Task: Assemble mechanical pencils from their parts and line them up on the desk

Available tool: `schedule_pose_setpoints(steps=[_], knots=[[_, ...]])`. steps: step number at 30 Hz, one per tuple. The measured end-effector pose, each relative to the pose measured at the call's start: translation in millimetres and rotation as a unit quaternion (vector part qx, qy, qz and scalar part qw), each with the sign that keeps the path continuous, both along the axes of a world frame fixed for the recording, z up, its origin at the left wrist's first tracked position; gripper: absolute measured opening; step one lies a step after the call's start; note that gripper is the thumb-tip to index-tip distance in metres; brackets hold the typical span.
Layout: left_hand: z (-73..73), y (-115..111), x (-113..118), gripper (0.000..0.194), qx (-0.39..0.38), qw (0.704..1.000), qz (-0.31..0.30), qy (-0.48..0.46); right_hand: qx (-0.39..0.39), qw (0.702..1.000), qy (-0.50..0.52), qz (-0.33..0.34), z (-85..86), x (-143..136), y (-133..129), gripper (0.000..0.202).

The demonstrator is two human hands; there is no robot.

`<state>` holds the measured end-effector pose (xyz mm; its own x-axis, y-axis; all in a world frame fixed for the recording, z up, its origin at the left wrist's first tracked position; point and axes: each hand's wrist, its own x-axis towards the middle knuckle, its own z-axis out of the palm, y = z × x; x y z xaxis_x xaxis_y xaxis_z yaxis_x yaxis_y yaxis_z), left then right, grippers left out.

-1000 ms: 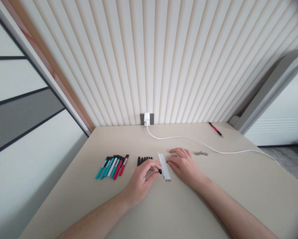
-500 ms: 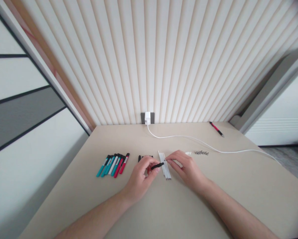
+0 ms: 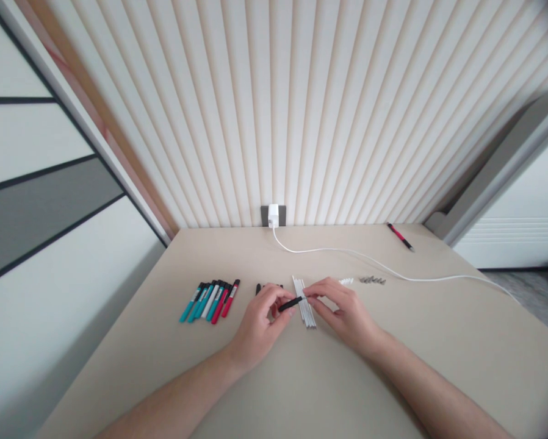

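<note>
Between its thumb and fingers, my left hand holds a short black pen part, tilted up to the right. The fingertips of my right hand pinch something small at that part's right end, too small to make out. Several thin white refills lie on the table below and between the hands. Behind my left hand, black pen parts are partly hidden. Small white pieces and a row of grey springs lie beyond my right hand.
Several teal, red and white pen barrels with black ends lie at the left. A red and black pen is at the back right. From a white charger a white cable crosses the table's back.
My right fingertips have closed the small gap to the black part's end and now meet it. The whole view has shifted slightly.
</note>
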<state>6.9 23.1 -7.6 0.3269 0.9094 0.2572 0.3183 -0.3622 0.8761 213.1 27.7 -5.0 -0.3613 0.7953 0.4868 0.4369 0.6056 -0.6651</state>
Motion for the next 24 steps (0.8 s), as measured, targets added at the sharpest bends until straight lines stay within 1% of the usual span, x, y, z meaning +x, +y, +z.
schedule_pose_setpoints(steps=[5, 14, 19, 24], knots=[[0.7, 0.4, -0.2, 0.013, -0.008, 1.0, -0.011, 0.015, 0.005, 1.0, 0.01, 0.002, 0.4, -0.5, -1.2, 0.018], [0.9, 0.4, -0.4, 0.014, -0.007, 1.0, -0.015, 0.018, 0.03, 0.999, 0.011, -0.015, 1.5, 0.3, -0.6, 0.019], [1.5, 1.1, -0.3, 0.014, -0.017, 0.999, -0.022, 0.022, 0.036, 0.999, 0.003, 0.001, 0.1, 0.5, -1.1, 0.019], [-1.9, 0.5, 1.0, 0.014, -0.025, 0.999, -0.021, 0.002, 0.053, 0.998, -0.012, 0.01, -3.3, 0.3, -2.0, 0.024]])
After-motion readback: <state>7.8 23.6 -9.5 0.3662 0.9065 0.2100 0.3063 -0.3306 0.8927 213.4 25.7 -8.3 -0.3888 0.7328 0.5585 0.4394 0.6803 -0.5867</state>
